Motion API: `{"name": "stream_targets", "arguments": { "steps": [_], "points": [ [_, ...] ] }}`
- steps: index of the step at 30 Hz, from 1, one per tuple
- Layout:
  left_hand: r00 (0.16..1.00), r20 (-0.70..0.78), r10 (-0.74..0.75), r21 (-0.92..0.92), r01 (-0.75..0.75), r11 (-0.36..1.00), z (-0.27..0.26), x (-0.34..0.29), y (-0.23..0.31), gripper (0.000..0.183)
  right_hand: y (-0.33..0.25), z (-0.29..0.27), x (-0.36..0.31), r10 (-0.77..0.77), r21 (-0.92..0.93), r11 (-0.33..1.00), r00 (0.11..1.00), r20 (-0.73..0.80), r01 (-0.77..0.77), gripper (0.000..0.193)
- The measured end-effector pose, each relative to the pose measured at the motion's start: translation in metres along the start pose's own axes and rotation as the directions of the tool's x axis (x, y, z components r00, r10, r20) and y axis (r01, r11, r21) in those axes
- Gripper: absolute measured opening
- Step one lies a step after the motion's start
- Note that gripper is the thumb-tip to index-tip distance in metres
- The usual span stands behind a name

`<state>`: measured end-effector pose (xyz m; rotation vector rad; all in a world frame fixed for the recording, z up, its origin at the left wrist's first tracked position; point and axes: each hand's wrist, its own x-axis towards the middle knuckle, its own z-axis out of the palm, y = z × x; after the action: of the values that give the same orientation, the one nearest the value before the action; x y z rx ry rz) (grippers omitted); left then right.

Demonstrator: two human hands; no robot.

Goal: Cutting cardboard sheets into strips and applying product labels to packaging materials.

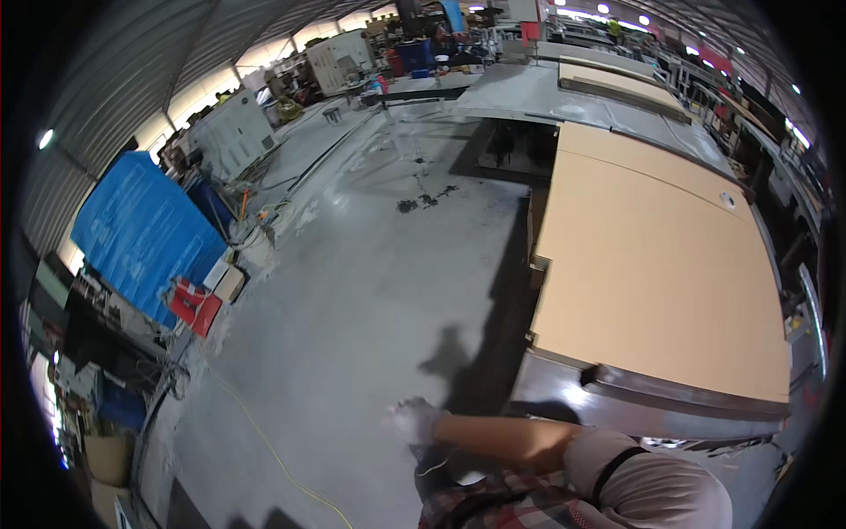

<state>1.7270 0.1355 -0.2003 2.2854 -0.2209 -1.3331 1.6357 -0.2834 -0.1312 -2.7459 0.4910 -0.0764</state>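
Note:
My right hand, in a pale grey glove, is out over the grey floor. Its bare forearm crosses from the lower right, in front of a checked shirt. The fingers are blurred, so I cannot make out whether they hold anything. My left hand does not show. Nearest to the right arm is a large bench with a flat tan panel on top. A dark metal bar runs along the panel's near edge, apart from the hand.
A yellow cable trails over the floor at lower left. Along the left side stand a blue-covered stack, a red object and a pale cabinet. More tan boards lie beyond the bench. Dark debris marks the floor ahead.

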Motion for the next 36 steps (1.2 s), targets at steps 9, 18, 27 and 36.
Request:
{"name": "stream_targets", "arguments": {
  "steps": [9, 18, 27, 36],
  "points": [
    [0.995, -0.081, 0.059, -0.148, -0.071, 0.986, -0.138, 0.226, 0.299, 0.039, 0.246, 0.098, 0.115, 0.776, 0.496, 0.094, 0.375, 0.506, -0.863, 0.051],
    [0.965, 0.207, 0.164, -0.083, -0.149, 0.985, -0.036, 0.37, 0.525, 0.037, 0.488, 0.14, -0.037, 0.85, 0.469, -0.52, -0.381, 0.363, -0.714, 0.071],
    [0.881, 0.465, 0.093, 0.473, -0.336, 0.814, 0.119, 0.426, 0.716, 0.041, 0.548, 0.117, -0.15, 0.454, 0.039, -0.889, -0.889, -0.055, -0.456, 0.092],
    [0.219, 0.933, -0.286, 0.326, -0.851, 0.412, 0.362, 0.544, 0.808, 0.043, 0.505, 0.051, -0.19, 0.595, 0.454, -0.736, -0.799, 0.081, -0.502, 0.114]
  ]
}}
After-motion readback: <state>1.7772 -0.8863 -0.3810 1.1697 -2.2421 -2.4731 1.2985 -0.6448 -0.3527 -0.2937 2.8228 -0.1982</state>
